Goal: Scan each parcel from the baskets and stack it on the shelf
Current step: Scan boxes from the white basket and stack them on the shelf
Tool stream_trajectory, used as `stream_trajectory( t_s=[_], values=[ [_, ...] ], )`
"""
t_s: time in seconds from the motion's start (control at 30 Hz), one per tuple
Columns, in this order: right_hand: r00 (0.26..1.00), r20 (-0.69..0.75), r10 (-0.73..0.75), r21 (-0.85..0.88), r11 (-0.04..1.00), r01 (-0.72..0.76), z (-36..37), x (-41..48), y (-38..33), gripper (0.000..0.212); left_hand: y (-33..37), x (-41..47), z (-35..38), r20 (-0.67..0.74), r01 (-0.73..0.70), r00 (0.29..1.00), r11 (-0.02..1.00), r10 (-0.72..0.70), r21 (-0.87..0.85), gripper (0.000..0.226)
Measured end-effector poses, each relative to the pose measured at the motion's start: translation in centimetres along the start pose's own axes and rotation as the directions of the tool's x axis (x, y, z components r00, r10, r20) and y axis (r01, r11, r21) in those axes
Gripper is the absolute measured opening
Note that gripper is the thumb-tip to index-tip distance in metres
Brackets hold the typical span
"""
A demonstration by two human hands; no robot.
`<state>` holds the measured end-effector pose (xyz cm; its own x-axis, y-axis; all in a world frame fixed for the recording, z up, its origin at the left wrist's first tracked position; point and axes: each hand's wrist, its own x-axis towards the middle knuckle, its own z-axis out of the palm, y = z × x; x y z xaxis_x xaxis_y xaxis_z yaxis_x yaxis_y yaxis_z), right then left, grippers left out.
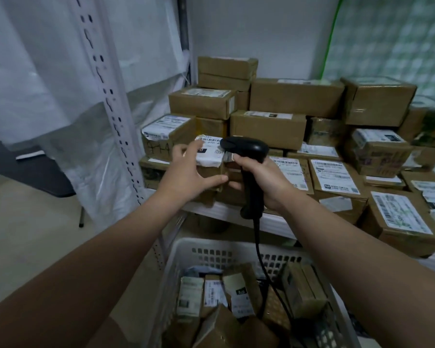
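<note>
Chiefly, the small brown cardboard parcel with a white label (210,160) could slip from its perch. It sits on other brown boxes at the front of the white metal shelf (221,209). A careless withdrawal of the fingers would likely drag it forward into the white slotted plastic basket (183,249) below. The black cable (258,247) is a second risk: it hangs from the black handheld barcode scanner (249,149) and trails down among the parcels in that basket, so it could snag one when the scanner moves. The scanner's head also sits just over the label, and a bump might knock the parcel askew.

The parcel lies between the two hands. The left hand (191,174) is spread over its left side, fingers nearly straight on the label and thumb against the front face, touching rather than clutching. The right hand (269,182) is clenched around the scanner's handle, just right of the parcel.
</note>
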<state>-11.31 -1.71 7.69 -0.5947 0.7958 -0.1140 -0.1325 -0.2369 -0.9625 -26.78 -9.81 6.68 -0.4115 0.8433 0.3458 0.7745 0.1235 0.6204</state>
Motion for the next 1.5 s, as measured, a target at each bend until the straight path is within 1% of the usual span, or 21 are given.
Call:
stream_trajectory(
  t_s=[0.1,0.17,0.2,0.27,0.33,0.4,0.47,0.6,0.7,0.77,0.83,0.9,0.97,1.03,1.1,1.13,1.2,1.27,1.33,1.43,1.5],
  values=[
    [1.000,0.011,0.002,-0.037,0.999,-0.002,-0.1,0.6,-0.5,0.014,-0.2,0.3,0.2,-0.089,-0.022,0.996,0.998,0.028,0.064,0.074],
    [0.999,0.008,-0.035,-0.080,0.996,0.035,-0.1,0.8,-0.8,0.021,-0.1,0.7,0.2,-0.162,-0.041,0.985,0.997,0.053,0.073,0.071],
    [0.997,-0.014,-0.073,-0.127,0.989,0.070,-0.1,0.8,-1.0,0.023,-0.2,1.2,0.2,-0.189,-0.044,0.980,0.995,0.060,0.088,0.071],
    [0.983,-0.087,-0.161,-0.310,0.942,0.126,-0.5,0.9,-1.6,0.025,-0.2,2.4,0.6,-0.212,-0.044,0.974,0.988,0.075,0.146,0.072],
    [0.973,-0.123,-0.197,-0.464,0.878,0.119,-1.3,1.1,-2.1,0.025,-0.4,3.8,1.1,-0.197,-0.027,0.977,0.965,0.081,0.262,0.071],
    [0.977,-0.127,-0.169,-0.523,0.849,0.078,-2.4,1.1,-2.5,0.023,-0.9,5.0,1.8,-0.166,-0.009,0.981,0.888,0.096,0.460,0.067],
    [0.985,-0.109,-0.134,-0.561,0.826,0.050,-3.2,0.7,-2.8,0.017,-1.6,5.7,2.3,-0.140,-0.015,0.983,0.817,0.117,0.576,0.060],
    [0.996,-0.032,-0.082,-0.614,0.788,0.045,-4.2,-0.4,-3.1,0.015,-1.9,5.9,2.6,-0.110,-0.054,0.984,0.820,0.142,0.570,0.056],
    [0.999,0.037,-0.035,-0.682,0.730,0.050,-4.7,-1.8,-2.8,0.018,-1.5,4.0,2.4,-0.135,-0.125,0.967,0.860,0.218,0.495,0.055],
    [0.994,0.095,0.048,-0.733,0.679,0.037,-5.2,-3.5,-2.0,0.017,-1.8,1.5,2.8,-0.168,-0.181,0.947,0.887,0.274,0.424,0.052],
    [0.976,0.135,0.168,-0.740,0.673,-0.014,-6.0,-5.4,0.1,0.015,-2.8,-2.2,4.2,-0.159,-0.208,0.947,0.909,0.280,0.362,0.048],
    [0.961,0.135,0.243,-0.742,0.668,-0.065,-6.9,-6.8,3.0,0.014,-4.4,-6.1,6.3,-0.060,-0.243,0.960,0.917,0.275,0.317,0.048],
    [0.955,0.088,0.284,-0.732,0.669,-0.131,-7.8,-7.8,7.0,0.013,-6.9,-10.2,9.3,0.099,-0.273,0.962,0.909,0.255,0.314,0.047],
    [0.947,0.020,0.320,-0.702,0.679,-0.215,-8.9,-8.2,11.0,0.011,-9.3,-13.6,11.9,0.247,-0.254,0.952,0.919,0.182,0.302,0.045],
    [0.930,-0.038,0.365,-0.723,0.633,-0.278,-9.8,-8.3,14.4,0.015,-10.7,-15.8,13.6,0.348,-0.184,0.935,0.938,0.074,0.295,0.043],
    [0.919,-0.056,0.391,-0.734,0.607,-0.303,-10.2,-8.3,15.8,0.015,-11.1,-16.7,14.3,0.396,-0.116,0.918,0.948,-0.012,0.297,0.044],
    [0.893,-0.082,0.442,-0.744,0.570,-0.350,-10.5,-8.3,18.0,0.016,-12.2,-18.3,15.9,0.493,0.040,0.847,0.949,-0.198,0.313,0.052],
    [0.874,-0.103,0.474,-0.748,0.543,-0.383,-10.6,-8.3,19.6,0.027,-13.4,-19.5,17.4,0.597,0.095,0.740,0.927,-0.310,0.363,0.063],
    [0.874,-0.097,0.475,-0.753,0.540,-0.377,-10.4,-8.4,20.6,0.027,-14.1,-20.2,18.9,0.678,0.033,0.666,0.920,-0.312,0.391,0.075],
    [0.881,-0.080,0.467,-0.749,0.554,-0.362,-10.3,-8.2,21.2,0.023,-13.7,-20.4,21.1,0.720,-0.087,0.640,0.906,-0.268,0.415,0.082],
    [0.877,-0.080,0.473,-0.746,0.555,-0.368,-10.3,-7.9,21.4,0.022,-13.0,-20.5,22.4,0.734,-0.148,0.620,0.877,-0.277,0.457,0.086]
  ],
)
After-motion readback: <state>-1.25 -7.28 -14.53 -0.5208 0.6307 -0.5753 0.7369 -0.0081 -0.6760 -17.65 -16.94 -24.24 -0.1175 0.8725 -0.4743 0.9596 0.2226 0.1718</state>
